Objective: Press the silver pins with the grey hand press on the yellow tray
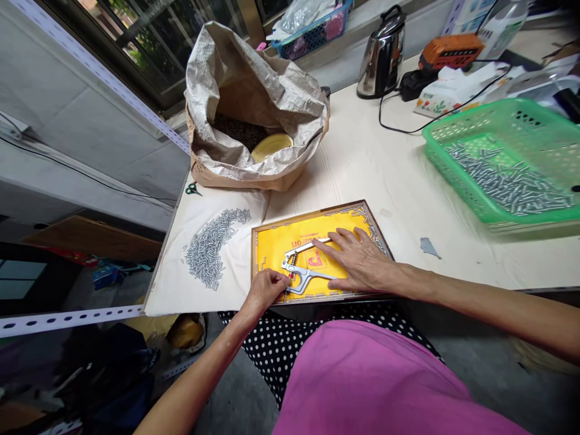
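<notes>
A wood-framed tray (258, 232) with a yellow liner lies at the table's near edge. A metal hand tool with two long handles (302, 273) rests on the liner. My left hand (267, 287) is closed in a pinch at the tool's jaw end, and what it pinches is too small to name. My right hand (357, 258) lies flat with fingers spread over the tool's handles. Small metal pins line the tray's right and front edges.
A pile of small metal pins (209, 249) lies on white cloth left of the tray. A brown paper sack (254, 109) stands behind, green scissors (193, 189) beside it. At right is a green basket of pins (502, 163); a kettle (381, 54) stands at the back.
</notes>
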`<state>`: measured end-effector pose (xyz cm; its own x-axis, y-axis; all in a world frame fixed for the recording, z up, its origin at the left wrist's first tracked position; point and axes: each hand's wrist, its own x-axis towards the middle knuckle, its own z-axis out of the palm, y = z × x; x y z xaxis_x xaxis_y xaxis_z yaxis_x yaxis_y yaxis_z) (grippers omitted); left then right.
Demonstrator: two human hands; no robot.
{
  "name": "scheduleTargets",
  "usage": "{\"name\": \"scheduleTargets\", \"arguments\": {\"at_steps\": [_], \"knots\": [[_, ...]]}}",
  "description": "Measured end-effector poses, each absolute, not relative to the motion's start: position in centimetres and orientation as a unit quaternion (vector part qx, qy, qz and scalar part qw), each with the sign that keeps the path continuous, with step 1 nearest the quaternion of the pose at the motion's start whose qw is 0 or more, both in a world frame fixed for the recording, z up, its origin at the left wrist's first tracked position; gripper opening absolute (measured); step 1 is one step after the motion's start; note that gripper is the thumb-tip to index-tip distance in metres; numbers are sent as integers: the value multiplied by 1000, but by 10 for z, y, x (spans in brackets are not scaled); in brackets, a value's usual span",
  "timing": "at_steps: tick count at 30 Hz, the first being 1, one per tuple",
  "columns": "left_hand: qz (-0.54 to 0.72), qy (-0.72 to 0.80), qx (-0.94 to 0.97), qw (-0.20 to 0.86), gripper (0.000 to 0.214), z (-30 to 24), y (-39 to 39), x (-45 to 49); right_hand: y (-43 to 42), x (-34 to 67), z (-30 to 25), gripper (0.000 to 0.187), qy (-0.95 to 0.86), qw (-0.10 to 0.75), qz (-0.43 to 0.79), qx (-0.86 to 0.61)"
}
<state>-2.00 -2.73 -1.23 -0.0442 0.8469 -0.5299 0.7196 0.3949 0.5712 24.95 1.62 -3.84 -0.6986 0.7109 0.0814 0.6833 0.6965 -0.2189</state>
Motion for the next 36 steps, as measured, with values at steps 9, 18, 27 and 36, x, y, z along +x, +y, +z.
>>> {"name": "scheduleTargets", "arguments": {"at_steps": [9,18,27,36], "knots": [[70,730,531,424,33,-15,-27,-20,11,249,-39,88,-919,104,66,-375],[159,666,713,151,41,-5,-49,-1,12,244,-30,76,-919,162,77,-352],[46,510,849,132,61,-4,2,27,19,227,-23,76,-920,171,84,-343],[-38,485,864,130,59,-9,41,23,33,218,-34,37,-909,123,79,-390]]}}
